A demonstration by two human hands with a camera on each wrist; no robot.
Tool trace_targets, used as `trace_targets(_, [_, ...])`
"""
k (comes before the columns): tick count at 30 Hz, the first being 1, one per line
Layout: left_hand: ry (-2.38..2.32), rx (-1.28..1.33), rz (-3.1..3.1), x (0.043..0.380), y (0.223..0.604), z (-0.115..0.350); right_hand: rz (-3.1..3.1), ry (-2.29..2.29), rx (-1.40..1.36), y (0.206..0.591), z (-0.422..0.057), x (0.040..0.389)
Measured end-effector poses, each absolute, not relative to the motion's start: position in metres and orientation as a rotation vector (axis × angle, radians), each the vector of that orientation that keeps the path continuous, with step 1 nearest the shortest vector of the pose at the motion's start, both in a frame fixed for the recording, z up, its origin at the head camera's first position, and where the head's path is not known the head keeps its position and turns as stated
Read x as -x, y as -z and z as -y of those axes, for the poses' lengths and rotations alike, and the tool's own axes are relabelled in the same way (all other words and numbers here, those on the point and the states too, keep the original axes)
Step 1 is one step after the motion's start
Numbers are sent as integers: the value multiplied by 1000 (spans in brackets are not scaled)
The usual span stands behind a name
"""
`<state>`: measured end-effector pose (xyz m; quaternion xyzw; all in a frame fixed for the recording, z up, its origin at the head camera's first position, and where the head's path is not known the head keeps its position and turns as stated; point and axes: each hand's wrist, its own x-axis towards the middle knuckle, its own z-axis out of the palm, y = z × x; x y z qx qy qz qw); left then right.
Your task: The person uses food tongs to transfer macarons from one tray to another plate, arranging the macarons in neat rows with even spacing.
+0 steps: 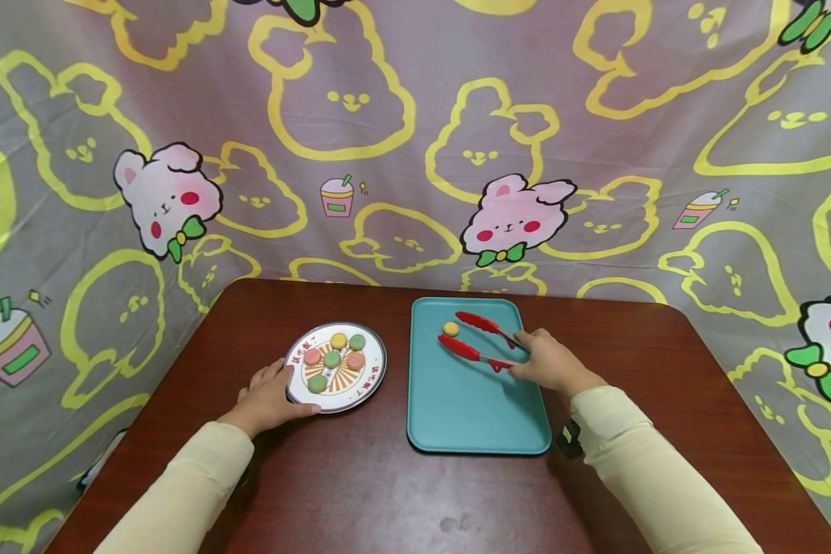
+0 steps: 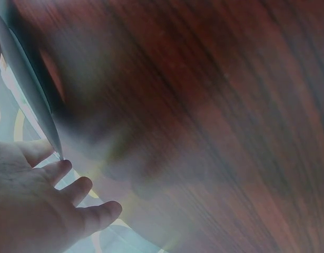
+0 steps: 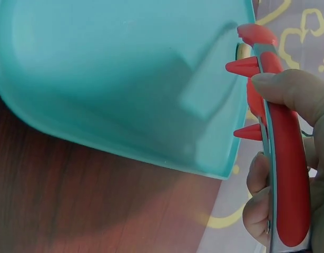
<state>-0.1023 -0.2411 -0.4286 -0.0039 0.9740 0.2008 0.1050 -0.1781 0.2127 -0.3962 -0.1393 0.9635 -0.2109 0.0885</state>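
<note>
My right hand (image 1: pixel 550 362) grips a pair of red-tipped tongs (image 1: pixel 481 322) over the teal tray (image 1: pixel 471 415). The tong arms are spread apart, and a yellow macaron (image 1: pixel 451 329) lies on the tray by the gap between their tips. In the right wrist view the thumb lies along the red handle (image 3: pixel 291 179) and the fingers curl behind it. At the left, my left hand (image 1: pixel 268 400) rests against the rim of a white patterned plate (image 1: pixel 370 385), fingers extended. On the plate sit several macarons: green (image 1: pixel 332 359), pink (image 1: pixel 356 361) and yellow (image 1: pixel 338 341).
Both plate and tray stand on a dark reddish wooden table (image 1: pixel 388 500). Behind the table and at its sides hangs a curtain (image 1: pixel 402 185) with yellow cartoon outlines. A strip of bare wood separates plate from tray.
</note>
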Motion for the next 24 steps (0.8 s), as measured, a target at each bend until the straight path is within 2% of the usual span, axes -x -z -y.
trace_targets(24, [-598, 19, -2867, 102, 427, 241, -2853, 565, 479, 397, -209, 181])
